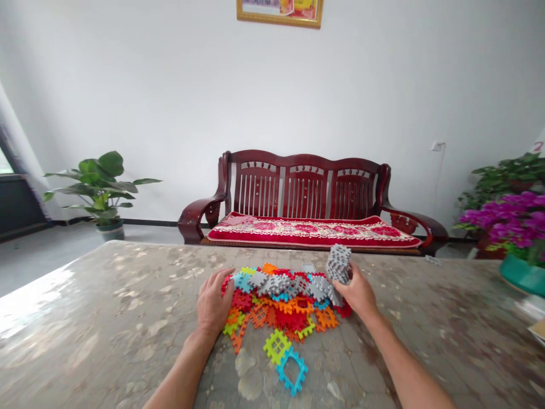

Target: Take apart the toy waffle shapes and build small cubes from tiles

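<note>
A heap of toothed plastic building tiles [289, 307] in red, orange, blue, lime and grey lies on the table. My right hand [356, 289] grips a stack of grey building tiles [339, 263], raised at the heap's right end. At the left end, my left hand [215, 301] rests against the heap with its fingers stretched forward and the thumb along the tiles; its fingertips are partly hidden. More grey tiles [276, 284] lean in a row along the top. Nearer to me, a lime window tile [277, 346] touches a blue tile with a round opening [292, 371].
The table has a patterned, glossy cover [106, 329]. A few grey pieces [433, 260] lie near its far right edge. On the right stand purple flowers in a green pot [522, 274]. Beyond the table is a wooden bench [306, 187]; a potted plant [110, 230] stands at left.
</note>
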A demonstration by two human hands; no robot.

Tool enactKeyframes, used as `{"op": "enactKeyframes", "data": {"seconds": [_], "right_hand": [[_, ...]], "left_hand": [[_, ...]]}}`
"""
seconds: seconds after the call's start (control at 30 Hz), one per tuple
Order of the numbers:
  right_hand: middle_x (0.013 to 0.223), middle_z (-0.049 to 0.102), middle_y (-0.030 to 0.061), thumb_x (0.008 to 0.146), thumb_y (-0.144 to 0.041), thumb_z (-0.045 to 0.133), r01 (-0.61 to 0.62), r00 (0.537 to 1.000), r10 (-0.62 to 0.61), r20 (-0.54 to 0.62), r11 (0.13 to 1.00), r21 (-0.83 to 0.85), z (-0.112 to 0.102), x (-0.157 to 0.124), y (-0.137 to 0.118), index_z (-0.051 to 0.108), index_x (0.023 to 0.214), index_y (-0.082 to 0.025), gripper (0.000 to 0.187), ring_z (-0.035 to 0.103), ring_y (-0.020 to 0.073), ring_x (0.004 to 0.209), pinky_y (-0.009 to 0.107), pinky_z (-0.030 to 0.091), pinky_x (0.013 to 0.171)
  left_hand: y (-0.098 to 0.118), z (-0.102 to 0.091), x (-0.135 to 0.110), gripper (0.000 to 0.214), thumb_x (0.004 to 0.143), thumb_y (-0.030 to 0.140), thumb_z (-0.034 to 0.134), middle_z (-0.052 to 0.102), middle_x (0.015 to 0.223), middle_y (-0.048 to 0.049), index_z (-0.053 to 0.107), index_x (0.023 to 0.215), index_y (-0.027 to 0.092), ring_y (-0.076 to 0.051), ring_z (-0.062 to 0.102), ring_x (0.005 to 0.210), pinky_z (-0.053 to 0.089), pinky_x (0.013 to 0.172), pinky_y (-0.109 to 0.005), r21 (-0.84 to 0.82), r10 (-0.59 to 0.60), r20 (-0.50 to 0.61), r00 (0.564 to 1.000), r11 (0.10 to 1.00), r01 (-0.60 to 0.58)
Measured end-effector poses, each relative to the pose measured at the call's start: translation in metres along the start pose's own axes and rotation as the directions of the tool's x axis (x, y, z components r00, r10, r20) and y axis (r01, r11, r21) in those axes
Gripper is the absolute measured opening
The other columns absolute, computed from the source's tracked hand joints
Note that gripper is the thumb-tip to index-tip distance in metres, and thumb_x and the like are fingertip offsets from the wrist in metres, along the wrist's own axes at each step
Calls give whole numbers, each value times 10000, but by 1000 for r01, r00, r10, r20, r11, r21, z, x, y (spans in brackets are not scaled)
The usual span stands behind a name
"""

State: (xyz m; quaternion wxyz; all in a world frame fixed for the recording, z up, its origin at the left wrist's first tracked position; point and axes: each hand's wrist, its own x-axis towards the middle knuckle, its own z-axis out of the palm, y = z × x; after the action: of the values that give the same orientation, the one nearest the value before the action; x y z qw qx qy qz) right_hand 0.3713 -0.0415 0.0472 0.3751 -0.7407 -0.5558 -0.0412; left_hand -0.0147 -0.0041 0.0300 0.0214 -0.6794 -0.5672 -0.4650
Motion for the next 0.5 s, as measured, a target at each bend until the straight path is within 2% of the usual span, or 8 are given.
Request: {"op": "enactKeyframes", "data": {"seconds": [0.13, 0.23, 0.37, 0.5], "right_hand": [[1108, 683, 84, 725, -382, 632, 91, 995, -91, 28, 996, -8, -1, -5, -19, 479, 1305, -224, 620, 645, 252, 988, 325, 474, 828], [1127, 675, 84, 727, -357, 627, 167, 985, -166, 38, 986, -13, -2, -11, -39, 468, 1327, -226, 634, 631, 256, 1001, 341, 465, 853], [1134, 670, 87, 729, -306, 622, 287, 958, -283, 50, 955, -72, -4, -23, -72, 461, 1352, -226, 648, 614, 265, 987, 364, 444, 864], [1134, 667, 85, 722, -215, 610, 438, 898, -427, 103, 890, -124, -4, -39, -102, 474, 1360, -222, 652, 578, 277, 1008, 388, 416, 887]], "left_hand": [[17, -4, -1, 285, 914, 323, 486, 641, 1209, -69, 625, 1149, 243, -232, 564, 1170, 421, 1042, -390, -43, 126, 9, 992, 991, -125], [35, -4, -6, 363, 901, 322, 536, 579, 1314, -86, 561, 1257, 261, -249, 517, 1244, 408, 1066, -426, -63, 224, 36, 974, 973, -222], [63, -1, -16, 655, 833, 331, 645, 355, 1521, -138, 398, 1436, 272, -310, 388, 1370, 394, 1084, -479, -101, 394, 146, 908, 919, -382], [82, 4, -25, 831, 781, 278, 704, 158, 1604, -130, 293, 1503, 306, -356, 249, 1441, 363, 1107, -524, -101, 466, 219, 857, 885, -455]]}}
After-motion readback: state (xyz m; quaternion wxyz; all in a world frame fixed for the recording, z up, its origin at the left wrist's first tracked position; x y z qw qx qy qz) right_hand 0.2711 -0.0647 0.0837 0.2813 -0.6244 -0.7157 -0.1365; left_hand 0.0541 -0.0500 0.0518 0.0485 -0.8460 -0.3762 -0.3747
